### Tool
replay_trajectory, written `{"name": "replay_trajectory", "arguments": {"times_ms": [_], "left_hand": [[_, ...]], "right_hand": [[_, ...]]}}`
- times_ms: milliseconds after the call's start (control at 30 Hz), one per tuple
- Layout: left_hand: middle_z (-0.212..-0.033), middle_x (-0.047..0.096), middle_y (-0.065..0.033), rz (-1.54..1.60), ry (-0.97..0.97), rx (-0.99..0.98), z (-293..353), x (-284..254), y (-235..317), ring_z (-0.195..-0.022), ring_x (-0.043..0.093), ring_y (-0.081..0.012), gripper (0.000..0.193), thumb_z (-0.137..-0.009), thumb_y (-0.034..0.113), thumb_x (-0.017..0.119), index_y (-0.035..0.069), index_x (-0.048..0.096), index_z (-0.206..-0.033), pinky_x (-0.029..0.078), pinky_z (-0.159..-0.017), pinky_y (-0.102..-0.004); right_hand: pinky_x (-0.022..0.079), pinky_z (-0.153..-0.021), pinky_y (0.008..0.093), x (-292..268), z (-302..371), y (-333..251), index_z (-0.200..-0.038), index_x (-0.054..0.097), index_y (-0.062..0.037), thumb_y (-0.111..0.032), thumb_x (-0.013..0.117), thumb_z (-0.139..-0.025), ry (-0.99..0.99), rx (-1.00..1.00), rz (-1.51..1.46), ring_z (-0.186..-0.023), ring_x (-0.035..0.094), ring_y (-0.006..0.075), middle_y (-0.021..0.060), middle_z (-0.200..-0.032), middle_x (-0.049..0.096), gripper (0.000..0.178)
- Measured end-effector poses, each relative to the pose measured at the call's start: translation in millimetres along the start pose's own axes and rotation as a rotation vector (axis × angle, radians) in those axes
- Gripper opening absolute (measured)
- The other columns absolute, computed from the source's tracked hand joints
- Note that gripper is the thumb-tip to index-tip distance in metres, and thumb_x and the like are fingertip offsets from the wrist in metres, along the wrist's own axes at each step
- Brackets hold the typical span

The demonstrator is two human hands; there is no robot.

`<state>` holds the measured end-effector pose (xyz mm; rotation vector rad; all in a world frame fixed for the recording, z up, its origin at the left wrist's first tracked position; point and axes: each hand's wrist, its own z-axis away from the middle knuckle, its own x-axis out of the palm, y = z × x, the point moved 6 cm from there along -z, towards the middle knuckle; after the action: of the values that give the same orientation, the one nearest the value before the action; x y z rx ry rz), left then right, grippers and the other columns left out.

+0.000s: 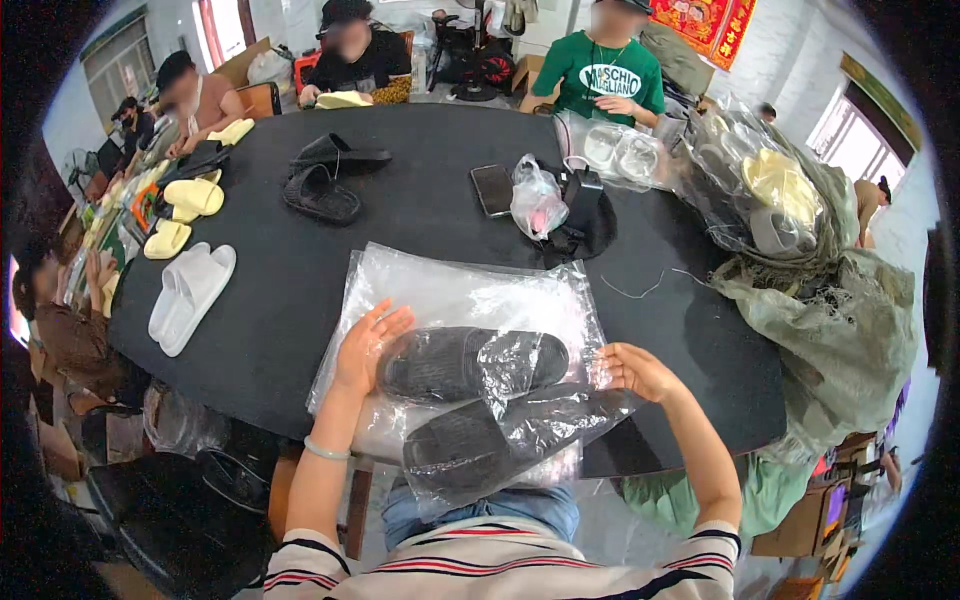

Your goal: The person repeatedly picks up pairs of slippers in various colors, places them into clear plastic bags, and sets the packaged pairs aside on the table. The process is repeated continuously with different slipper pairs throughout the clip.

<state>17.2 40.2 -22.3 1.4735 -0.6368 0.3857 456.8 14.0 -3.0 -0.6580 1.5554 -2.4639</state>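
A pair of dark slippers [425, 365] lies sole to one side inside a clear plastic bag [520, 425], at the near edge of the black table. The nearer slipper is tilted and hangs partly over the edge. Under them is a stack of flat clear bags [440, 285]. My left hand [370, 345] is open, fingers spread, at the left end of the farther slipper. My right hand [638, 370] pinches the right end of the bag between bent fingers.
On the black table [420, 220] are black slippers [330, 185], grey slippers [192, 295], yellow slippers [190, 200], a phone [491, 190] and a small plastic bag [540, 200]. A large sack [830, 310] of bagged slippers stands at right. Several people sit around the table.
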Motion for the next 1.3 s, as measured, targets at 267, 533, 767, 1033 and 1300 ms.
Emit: {"name": "replay_trajectory", "arguments": {"times_ms": [267,533,767,1033,1300], "left_hand": [[-0.134,0.049,-0.0239,-0.193,0.069,-0.025,3,4,6,-0.128,0.049,-0.0349,0.08,-0.062,-0.008,0.046,-0.002,0.035,-0.14,0.044,-0.102,-0.0363],[-0.134,0.05,-0.0213,-0.215,-0.015,0.067,-6,47,54,-0.132,0.045,-0.0326,0.081,-0.061,-0.013,0.046,0.002,0.038,-0.14,0.045,-0.099,-0.0329],[-0.137,0.047,-0.018,-0.392,-0.177,0.155,-61,69,83,-0.133,0.043,-0.0302,0.07,-0.077,-0.009,0.057,0.004,0.036,-0.142,0.038,-0.111,-0.0394],[-0.149,0.036,-0.0196,-1.5,-0.033,0.37,8,42,41,-0.138,0.035,-0.0345,0.06,-0.091,0.016,0.055,0.003,0.033,-0.146,0.024,-0.116,-0.0458],[-0.156,0.028,-0.0146,-1.819,-0.075,0.287,40,34,18,-0.144,0.025,-0.0299,0.058,-0.098,0.026,0.039,0.004,0.027,-0.15,0.015,-0.118,-0.049]], "right_hand": [[0.055,-0.051,0.0276,26,3,-20,-0.122,0.053,0.0047,-0.015,0.049,-0.096,-0.394,0.087,-0.199,-0.069,0.07,0.0279,0.027,-0.114,0.064,0.034],[0.048,-0.075,0.0256,40,-45,-8,-0.113,0.053,-0.0058,-0.005,0.072,-0.085,-0.128,-0.384,0.535,-0.09,0.054,0.0077,0.002,-0.103,0.057,0.034],[0.052,-0.071,0.0298,31,-57,6,-0.118,0.053,-0.0028,-0.018,0.076,-0.084,-0.027,-0.227,0.494,-0.084,0.063,0.0153,0.0105,-0.092,0.065,0.044],[0.046,-0.091,0.0443,80,-16,-32,-0.123,0.054,-0.0051,-0.04,0.075,-0.079,0.283,-0.383,1.277,-0.113,0.055,0.0347,0.0179,-0.128,0.055,0.06],[0.025,-0.116,0.0452,180,-64,-22,-0.139,0.045,-0.0042,-0.054,0.061,-0.085,-0.318,-0.825,1.634,-0.141,0.032,0.03,0.016,-0.15,0.038,0.075]]}}
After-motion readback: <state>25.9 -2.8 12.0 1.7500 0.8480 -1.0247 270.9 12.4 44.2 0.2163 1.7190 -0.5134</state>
